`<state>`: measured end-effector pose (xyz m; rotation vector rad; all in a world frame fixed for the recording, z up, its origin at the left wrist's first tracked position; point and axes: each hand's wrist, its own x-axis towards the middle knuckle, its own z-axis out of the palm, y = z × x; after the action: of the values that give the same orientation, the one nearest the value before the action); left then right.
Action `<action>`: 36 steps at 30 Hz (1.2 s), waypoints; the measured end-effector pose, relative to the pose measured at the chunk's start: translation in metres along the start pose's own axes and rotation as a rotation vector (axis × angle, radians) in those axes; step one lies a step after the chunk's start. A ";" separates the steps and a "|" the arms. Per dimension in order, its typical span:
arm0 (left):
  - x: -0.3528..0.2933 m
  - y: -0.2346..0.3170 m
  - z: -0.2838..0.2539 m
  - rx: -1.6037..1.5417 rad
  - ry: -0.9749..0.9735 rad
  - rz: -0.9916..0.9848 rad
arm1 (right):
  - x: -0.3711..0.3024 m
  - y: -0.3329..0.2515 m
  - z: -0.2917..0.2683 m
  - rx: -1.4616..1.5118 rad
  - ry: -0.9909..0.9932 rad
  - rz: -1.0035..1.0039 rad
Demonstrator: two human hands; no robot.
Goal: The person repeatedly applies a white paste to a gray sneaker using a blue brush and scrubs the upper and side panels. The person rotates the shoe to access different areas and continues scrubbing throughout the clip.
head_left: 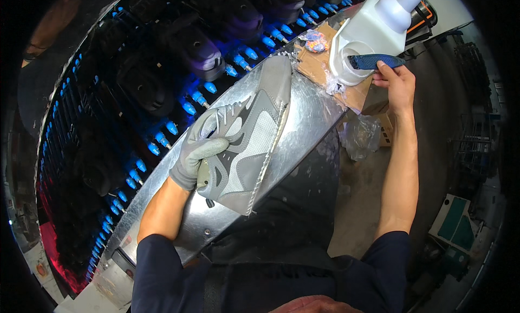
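My left hand (200, 150), in a grey glove, is closed around the laced side of a grey shoe upper (250, 142). The upper lies on its side over the metal ledge, toe pointing away from me, with pale stitching along its lower edge. In the fingers of my bare right hand (398, 88) is a flat, dark blue brush (374, 61), pinched near one end. Its other end lies over the round opening of a white plastic container (371, 34); the bristles are hard to make out.
Beyond the metal ledge (309, 110) runs a machine with rows of blue-tipped pegs (197, 96) and dark shoe forms (200, 50). Cardboard (314, 58) with a multicoloured lump (314, 42) lies by the container. A clear plastic bag (360, 137) hangs below.
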<state>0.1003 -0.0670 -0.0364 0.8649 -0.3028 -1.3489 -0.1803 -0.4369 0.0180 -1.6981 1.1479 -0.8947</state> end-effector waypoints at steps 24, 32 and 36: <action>0.009 0.004 -0.023 0.120 -0.097 -0.061 | -0.165 -0.015 0.049 0.735 -0.250 -0.124; 0.012 0.003 -0.030 0.348 -0.121 -0.015 | -0.141 -0.010 0.038 0.702 -0.254 -0.061; 0.013 0.004 -0.032 0.349 -0.134 -0.020 | -0.151 -0.020 0.036 0.713 -0.278 -0.179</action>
<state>0.1273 -0.0681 -0.0580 1.0687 -0.6495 -1.3978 -0.1887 -0.2810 0.0107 -1.2788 0.4113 -0.9873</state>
